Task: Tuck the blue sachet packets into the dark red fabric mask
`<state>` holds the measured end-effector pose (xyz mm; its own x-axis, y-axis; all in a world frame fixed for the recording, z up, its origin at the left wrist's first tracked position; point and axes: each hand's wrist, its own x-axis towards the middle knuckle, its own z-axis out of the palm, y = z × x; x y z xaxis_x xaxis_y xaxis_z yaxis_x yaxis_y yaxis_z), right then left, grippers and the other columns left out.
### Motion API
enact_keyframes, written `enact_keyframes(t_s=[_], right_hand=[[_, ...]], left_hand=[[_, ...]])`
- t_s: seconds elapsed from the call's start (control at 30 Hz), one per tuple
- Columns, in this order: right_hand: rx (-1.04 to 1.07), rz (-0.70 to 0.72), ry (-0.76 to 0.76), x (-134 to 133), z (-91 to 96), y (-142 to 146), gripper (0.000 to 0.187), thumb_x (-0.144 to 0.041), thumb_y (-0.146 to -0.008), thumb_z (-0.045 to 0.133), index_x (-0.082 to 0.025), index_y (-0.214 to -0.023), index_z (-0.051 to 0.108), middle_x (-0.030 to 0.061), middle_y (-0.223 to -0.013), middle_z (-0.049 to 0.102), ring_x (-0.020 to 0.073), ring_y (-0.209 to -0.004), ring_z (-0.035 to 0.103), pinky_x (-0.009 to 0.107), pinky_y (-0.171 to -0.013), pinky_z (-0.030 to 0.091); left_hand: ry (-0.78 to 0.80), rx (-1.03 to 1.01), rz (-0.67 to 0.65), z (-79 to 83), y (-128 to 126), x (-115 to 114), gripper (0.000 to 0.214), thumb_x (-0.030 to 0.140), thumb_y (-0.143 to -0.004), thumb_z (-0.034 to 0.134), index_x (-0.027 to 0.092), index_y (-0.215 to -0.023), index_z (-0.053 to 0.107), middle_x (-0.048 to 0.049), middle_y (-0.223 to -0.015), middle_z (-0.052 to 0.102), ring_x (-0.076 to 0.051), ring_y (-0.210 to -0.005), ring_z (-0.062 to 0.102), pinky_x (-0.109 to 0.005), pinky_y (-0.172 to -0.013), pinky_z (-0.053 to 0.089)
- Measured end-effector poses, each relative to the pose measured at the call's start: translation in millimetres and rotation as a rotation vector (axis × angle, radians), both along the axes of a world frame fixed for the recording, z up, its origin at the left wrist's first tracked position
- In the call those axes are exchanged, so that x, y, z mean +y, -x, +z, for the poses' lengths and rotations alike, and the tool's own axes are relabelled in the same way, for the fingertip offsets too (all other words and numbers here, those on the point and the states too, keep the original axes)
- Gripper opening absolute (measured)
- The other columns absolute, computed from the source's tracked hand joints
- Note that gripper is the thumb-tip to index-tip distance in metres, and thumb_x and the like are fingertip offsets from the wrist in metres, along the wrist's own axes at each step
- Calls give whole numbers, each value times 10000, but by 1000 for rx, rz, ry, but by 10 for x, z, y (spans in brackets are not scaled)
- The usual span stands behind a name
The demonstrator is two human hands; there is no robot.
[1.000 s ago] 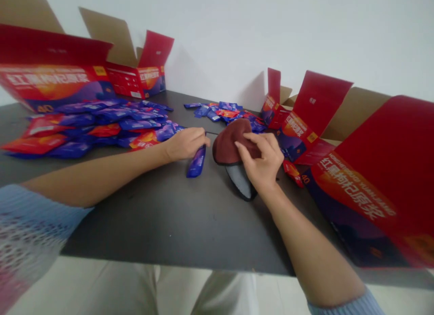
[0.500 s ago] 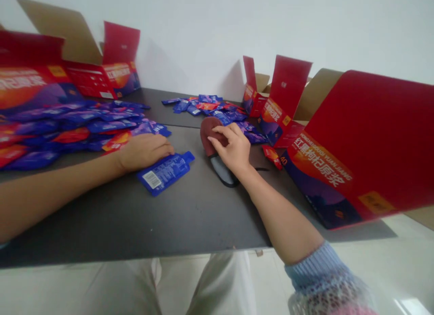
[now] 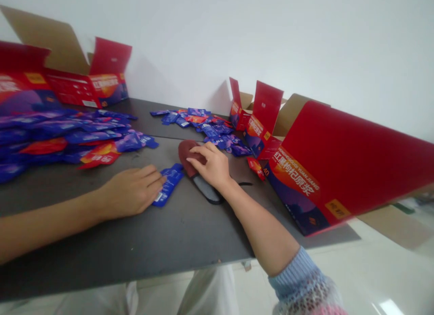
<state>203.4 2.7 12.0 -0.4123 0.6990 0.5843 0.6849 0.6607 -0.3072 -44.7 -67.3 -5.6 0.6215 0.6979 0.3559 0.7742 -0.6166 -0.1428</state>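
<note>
My left hand [image 3: 134, 190] lies low on the table, its curled fingers over the left part of a blue foil spout pouch [image 3: 168, 184]. The pouch is flat on the table, its narrow neck pointing away to the right, and the hand hides part of its barcode. Just right of it lies an oval maroon and grey pad [image 3: 190, 154] with a black edge; its exact kind I cannot make out. My right hand [image 3: 213, 163] rests on this pad, thumb and forefinger bent in toward its maroon end. The other right fingertips are hidden.
A large heap of blue and red pouches [image 3: 68, 134] lies at the left, before open red cartons [image 3: 106, 91]. A smaller pouch pile [image 3: 217, 129] is at the back. More open cartons [image 3: 305, 170] line the right, with one red pouch [image 3: 256, 168] beside them.
My left hand has come away from the large heap, toward me. The blue pouch has turned and is closer to the pad. My right hand stays on the pad; the view has shifted.
</note>
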Motion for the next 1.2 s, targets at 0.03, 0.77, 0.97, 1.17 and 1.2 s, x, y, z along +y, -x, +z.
enact_keyframes(t_s=[0.03,0.77,0.97,1.17,1.2], right_hand=[[-19,32,0,-42,3,34,255,-445,-937,596,-306,-1130,689,-6,-1103,668,138,-1000,634,227,-836,469],[-182,447,290,-181,68,121,376,-504,-884,650,-263,-1172,645,20,-1086,662,161,-1002,626,265,-908,470],[-221,379,295,-204,78,136,405,-506,-879,655,-272,-1208,621,20,-1114,650,175,-1039,614,277,-917,458],[-235,98,311,-22,-1,101,423,-526,-869,655,-299,-1224,619,26,-1119,639,194,-1014,612,310,-895,453],[-246,49,317,27,-9,69,423,-523,-869,656,-299,-1226,619,31,-1120,638,199,-999,614,313,-874,454]], left_hand=[[-31,93,-12,-45,-24,-108,498,287,-908,318,243,-1032,798,-112,-1009,759,-295,-958,654,-413,-780,557],[85,-150,211,-202,-764,-676,453,194,-899,416,120,-1203,745,-259,-1191,686,-350,-1097,690,-470,-899,575],[8,-84,158,-242,-741,-820,428,205,-909,408,193,-1102,790,-215,-1112,728,-331,-987,729,-464,-758,600],[87,-24,175,-109,-770,-718,422,201,-908,395,173,-968,812,-237,-939,752,-327,-837,735,-447,-616,557],[126,-9,173,-79,-772,-691,396,198,-894,418,182,-923,812,-223,-884,754,-320,-779,730,-446,-598,547]])
